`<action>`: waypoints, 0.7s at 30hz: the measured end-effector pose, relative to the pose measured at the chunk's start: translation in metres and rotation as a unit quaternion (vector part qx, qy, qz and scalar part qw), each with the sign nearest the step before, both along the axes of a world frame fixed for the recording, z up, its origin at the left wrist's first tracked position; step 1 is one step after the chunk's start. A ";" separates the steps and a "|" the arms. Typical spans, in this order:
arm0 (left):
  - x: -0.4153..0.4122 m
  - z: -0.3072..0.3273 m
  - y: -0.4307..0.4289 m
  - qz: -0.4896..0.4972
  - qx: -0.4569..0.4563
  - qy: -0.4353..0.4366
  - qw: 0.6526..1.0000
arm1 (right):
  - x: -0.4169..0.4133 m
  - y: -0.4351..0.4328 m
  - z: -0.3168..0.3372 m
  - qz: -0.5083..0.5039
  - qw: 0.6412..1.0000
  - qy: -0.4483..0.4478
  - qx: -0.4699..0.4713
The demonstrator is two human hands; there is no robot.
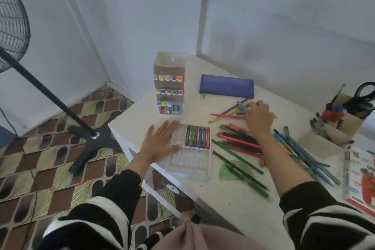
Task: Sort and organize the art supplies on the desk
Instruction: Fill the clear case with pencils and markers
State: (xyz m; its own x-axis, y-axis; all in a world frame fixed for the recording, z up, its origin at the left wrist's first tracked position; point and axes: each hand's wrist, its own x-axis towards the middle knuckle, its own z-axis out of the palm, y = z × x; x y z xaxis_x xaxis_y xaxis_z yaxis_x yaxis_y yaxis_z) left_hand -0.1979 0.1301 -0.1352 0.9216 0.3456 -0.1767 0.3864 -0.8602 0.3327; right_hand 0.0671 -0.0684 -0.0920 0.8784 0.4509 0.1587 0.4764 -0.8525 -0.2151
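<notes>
Right grip (258, 116) pinches marker (242, 106) lying left-to-right; left grip (160, 142) flat, released, against crayon tray (189, 165).

Left hand (160, 142) flat beside the crayon tray (188, 165), right hand (258, 117) over loose pencils (239, 138).

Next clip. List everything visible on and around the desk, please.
Marker rack: one, white, multicoloured caps, desk far left.
Pencil case: one, blue, far centre.
Crayon tray: one, clear, near edge, crayons in far row.
Coloured pencils: many, mixed, right of tray.
Protractor: one, green, under pencils.
Scissors: one, black, in cardboard holder, right.
Book: one, red-edged, right edge.
Fan: one, black, floor left.
Left hand: flat beside tray.
Right hand: over pencils, fingers at a marker, grip unclear.
</notes>
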 end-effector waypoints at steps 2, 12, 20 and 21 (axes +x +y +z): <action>0.001 0.002 -0.006 0.021 -0.010 0.021 1.000 | 0.010 -0.001 -0.001 -0.005 1.000 0.022 -0.011; 0.003 0.004 -0.027 0.103 -0.009 0.041 0.994 | 0.030 -0.004 -0.003 -0.006 0.994 0.099 0.051; 0.004 0.006 -0.027 0.101 -0.010 0.055 0.993 | 0.022 -0.013 -0.004 0.031 0.977 0.115 0.178; 0.004 0.006 -0.027 0.100 -0.009 0.054 0.993 | 0.018 -0.012 -0.003 0.034 0.976 0.096 0.193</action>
